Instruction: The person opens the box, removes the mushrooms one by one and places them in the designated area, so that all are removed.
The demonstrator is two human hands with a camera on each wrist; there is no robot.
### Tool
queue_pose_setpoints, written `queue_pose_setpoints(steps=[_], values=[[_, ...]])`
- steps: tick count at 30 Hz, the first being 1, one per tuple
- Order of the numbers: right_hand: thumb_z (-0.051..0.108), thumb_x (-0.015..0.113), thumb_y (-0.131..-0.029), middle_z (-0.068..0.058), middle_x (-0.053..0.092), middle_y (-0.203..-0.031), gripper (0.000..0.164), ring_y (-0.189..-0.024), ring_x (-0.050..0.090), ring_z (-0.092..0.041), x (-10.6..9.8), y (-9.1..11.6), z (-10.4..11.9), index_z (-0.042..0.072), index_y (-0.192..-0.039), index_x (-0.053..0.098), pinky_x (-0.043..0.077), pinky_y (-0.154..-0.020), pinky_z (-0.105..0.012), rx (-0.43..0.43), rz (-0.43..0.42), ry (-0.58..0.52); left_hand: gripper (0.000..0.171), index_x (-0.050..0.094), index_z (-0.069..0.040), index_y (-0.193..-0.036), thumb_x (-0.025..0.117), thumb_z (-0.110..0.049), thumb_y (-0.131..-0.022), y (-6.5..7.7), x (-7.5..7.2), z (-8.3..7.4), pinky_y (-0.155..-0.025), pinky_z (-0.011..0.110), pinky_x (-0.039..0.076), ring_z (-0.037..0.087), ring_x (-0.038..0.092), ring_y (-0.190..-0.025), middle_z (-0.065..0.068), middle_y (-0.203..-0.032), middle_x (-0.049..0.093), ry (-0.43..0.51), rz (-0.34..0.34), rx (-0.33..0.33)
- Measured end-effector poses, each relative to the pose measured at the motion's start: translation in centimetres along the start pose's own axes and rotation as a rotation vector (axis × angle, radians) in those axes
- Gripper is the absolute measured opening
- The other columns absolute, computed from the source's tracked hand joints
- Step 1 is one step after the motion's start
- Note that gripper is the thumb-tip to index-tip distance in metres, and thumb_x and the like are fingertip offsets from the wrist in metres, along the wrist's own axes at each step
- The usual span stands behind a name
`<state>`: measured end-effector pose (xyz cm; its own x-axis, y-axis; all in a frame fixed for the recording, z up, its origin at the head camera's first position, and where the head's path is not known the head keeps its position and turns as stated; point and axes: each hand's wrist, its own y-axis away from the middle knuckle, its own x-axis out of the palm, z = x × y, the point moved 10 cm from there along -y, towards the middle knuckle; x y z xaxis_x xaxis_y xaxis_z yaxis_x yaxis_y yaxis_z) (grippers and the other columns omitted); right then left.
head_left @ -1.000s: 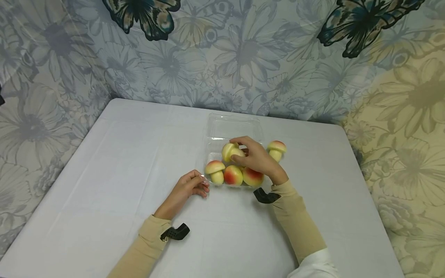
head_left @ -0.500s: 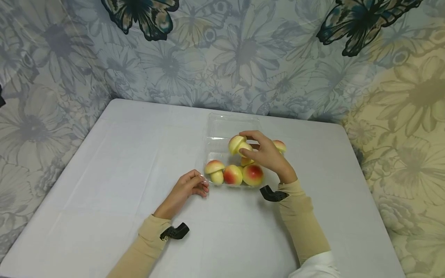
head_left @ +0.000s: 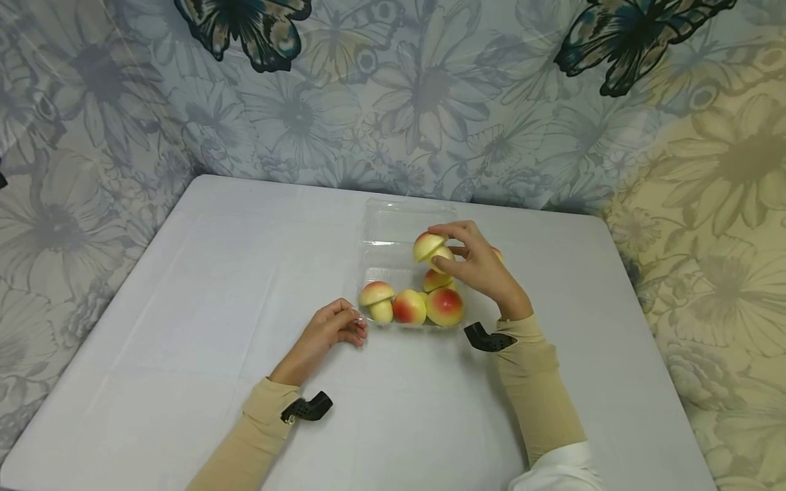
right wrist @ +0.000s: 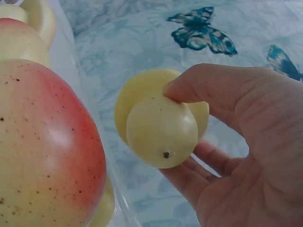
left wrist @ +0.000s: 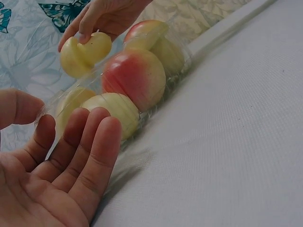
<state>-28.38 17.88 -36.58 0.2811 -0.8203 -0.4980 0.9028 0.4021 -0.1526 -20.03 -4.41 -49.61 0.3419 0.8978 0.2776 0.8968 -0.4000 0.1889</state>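
My right hand (head_left: 485, 269) holds a yellow artificial mushroom (head_left: 426, 247) with a reddish cap top between thumb and fingers, above the clear plastic clamshell container (head_left: 383, 275). The right wrist view shows the round stem end of that mushroom (right wrist: 161, 135) facing the camera, thumb pressed on it. Thumb and index finger of my left hand (head_left: 328, 331) pinch the container's near left corner, the other fingers spread loosely in the left wrist view. Inside, along the near side, lie several mushrooms, among them one on its side (head_left: 376, 294) and two with red cap tops (head_left: 445, 308).
The container's hinged lid (head_left: 410, 221) lies open toward the back of the white-covered table (head_left: 184, 293). Another mushroom (head_left: 498, 254) is on the table right of the container, mostly hidden behind my right hand. A patterned wall (head_left: 424, 116) stands behind the table.
My right hand has lifted the mushroom and carried it to the right and farther back, uncovering the mushrooms at the container's near right. The left hand stays at the corner.
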Motion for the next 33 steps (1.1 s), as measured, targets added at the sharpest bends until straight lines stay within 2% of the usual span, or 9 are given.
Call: queue_pose_setpoints(steps=[7, 12, 17, 22, 33], values=[[0.004, 0.069, -0.093, -0.013, 0.044, -0.144, 0.041, -0.127, 0.046, -0.022, -0.5, 0.1, -0.1, 0.005, -0.133, 0.057, 0.050, -0.109, -0.049, 0.018, -0.029, 0.012, 0.014, 0.055, -0.007, -0.097, 0.049, -0.015, -0.105, -0.1, 0.0, 0.1, -0.075, 0.029, 0.061, 0.017, 0.068, -0.082, 0.005, -0.094, 0.066, 0.006, -0.001, 0.003], [0.004, 0.068, -0.095, -0.012, 0.052, -0.138, 0.035, -0.124, 0.051, -0.022, -0.7, 0.1, -0.2, 0.004, -0.128, 0.057, 0.049, -0.108, -0.047, 0.021, -0.037, 0.007, 0.013, 0.055, -0.007, -0.097, 0.050, -0.016, -0.105, -0.1, 0.0, 0.1, -0.076, 0.029, 0.061, 0.017, 0.068, -0.082, 0.005, -0.094, 0.066, 0.005, 0.004, 0.002], [0.006, 0.070, -0.094, -0.009, 0.054, -0.135, 0.041, -0.121, 0.053, -0.019, -0.6, 0.0, -0.3, 0.009, -0.133, 0.060, 0.051, -0.107, -0.043, 0.034, -0.027, 0.018, 0.014, 0.055, -0.007, -0.097, 0.050, -0.016, -0.105, 0.0, -0.1, 0.1, -0.075, 0.029, 0.062, 0.017, 0.068, -0.082, 0.010, -0.096, 0.066, 0.003, -0.004, -0.003], [0.003, 0.069, -0.093, -0.011, 0.053, -0.135, 0.041, -0.120, 0.052, -0.018, -0.9, 0.0, -0.2, 0.007, -0.134, 0.062, 0.052, -0.105, -0.041, 0.021, -0.039, 0.015, 0.014, 0.056, -0.008, -0.096, 0.050, -0.016, -0.105, 0.0, -0.1, 0.0, -0.075, 0.029, 0.062, 0.017, 0.068, -0.082, 0.012, -0.096, 0.065, 0.004, -0.006, -0.004], [0.002, 0.065, -0.095, -0.011, 0.051, -0.134, 0.040, -0.119, 0.048, -0.012, -3.3, 0.6, -0.2, 0.006, -0.135, 0.061, 0.049, -0.101, -0.022, 0.032, -0.137, -0.012, 0.014, 0.055, -0.007, -0.096, 0.050, -0.016, -0.105, 0.0, -0.1, 0.1, -0.075, 0.029, 0.061, 0.016, 0.067, -0.082, 0.013, -0.095, 0.066, 0.006, -0.003, -0.006]])
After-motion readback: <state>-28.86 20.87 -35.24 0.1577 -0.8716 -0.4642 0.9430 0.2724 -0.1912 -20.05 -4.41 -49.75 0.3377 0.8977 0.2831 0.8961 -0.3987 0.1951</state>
